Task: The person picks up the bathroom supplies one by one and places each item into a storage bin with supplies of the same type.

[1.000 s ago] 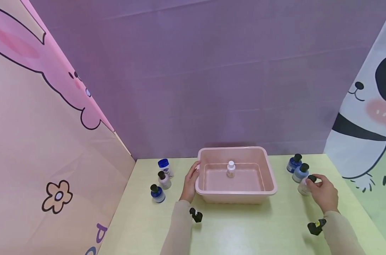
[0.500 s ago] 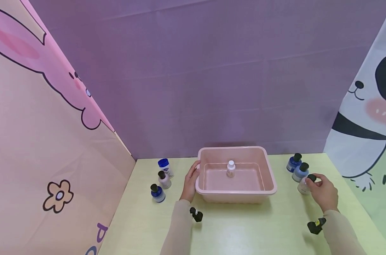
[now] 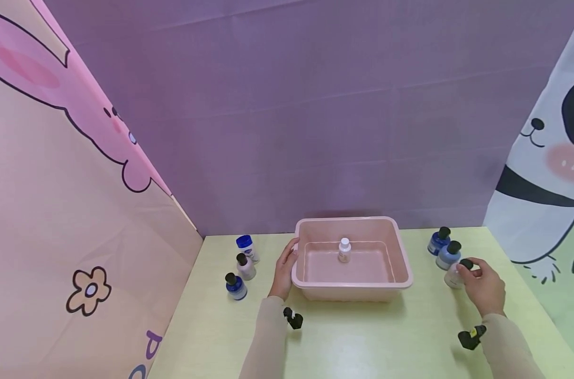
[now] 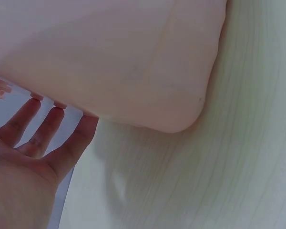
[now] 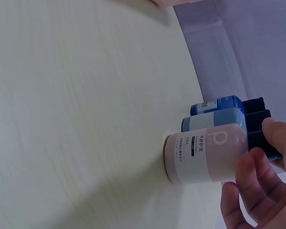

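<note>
My left hand rests against the left side of a pink plastic basin. In the left wrist view its fingers look nearly straight, with tips at the basin wall; the thumb is hidden. Inside the basin a small white-capped bottle stands upright. On the right, my right hand pinches the black cap of a pale pink bottle between thumb and finger. This bottle stands upright on the table, close beside a light blue bottle and a dark blue bottle, both black-capped.
Left of the basin stand a blue-lidded jar, a pale pink bottle and a dark blue bottle. The pale yellow table ends at a purple backdrop. Printed cloths flank both sides.
The view shifts very slightly. Both hands, the basin and the bottles keep their places.
</note>
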Demonstrator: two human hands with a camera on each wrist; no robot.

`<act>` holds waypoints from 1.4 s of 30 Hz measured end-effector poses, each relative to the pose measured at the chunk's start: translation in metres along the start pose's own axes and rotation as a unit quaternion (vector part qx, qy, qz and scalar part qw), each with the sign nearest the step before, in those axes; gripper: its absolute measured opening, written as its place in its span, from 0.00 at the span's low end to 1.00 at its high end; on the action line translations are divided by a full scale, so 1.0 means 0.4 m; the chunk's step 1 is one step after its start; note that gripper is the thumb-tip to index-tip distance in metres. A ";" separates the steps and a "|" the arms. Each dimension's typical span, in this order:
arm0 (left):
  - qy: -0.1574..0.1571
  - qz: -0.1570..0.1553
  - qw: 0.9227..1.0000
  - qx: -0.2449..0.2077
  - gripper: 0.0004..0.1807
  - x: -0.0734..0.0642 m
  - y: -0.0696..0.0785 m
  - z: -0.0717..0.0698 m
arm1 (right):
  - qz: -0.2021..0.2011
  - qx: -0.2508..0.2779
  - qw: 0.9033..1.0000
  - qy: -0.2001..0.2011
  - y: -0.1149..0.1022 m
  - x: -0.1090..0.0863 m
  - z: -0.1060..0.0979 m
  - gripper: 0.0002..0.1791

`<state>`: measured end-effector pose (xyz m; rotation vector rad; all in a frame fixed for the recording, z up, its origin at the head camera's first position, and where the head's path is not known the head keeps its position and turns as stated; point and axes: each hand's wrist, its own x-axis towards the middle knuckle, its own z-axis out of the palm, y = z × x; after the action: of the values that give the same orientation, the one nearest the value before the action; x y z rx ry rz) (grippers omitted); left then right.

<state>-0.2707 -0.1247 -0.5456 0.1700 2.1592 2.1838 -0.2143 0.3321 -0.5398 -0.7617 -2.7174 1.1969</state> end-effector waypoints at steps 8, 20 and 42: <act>0.012 0.000 1.000 -0.007 0.23 0.027 -0.058 -0.009 | -0.008 0.004 1.000 0.011 -0.002 -0.013 0.002 0.34; 0.007 0.017 1.000 -0.015 0.25 0.030 -0.058 -0.011 | -0.037 0.014 0.998 0.041 -0.036 -0.036 -0.007 0.33; 0.023 0.015 1.000 -0.010 0.23 0.036 -0.081 -0.002 | -0.091 0.037 0.992 0.083 -0.098 -0.079 -0.022 0.31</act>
<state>-0.2862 -0.1231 -0.5776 0.1547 2.1721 2.2450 -0.2004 0.3007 -0.5022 -0.5625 -2.5308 1.1325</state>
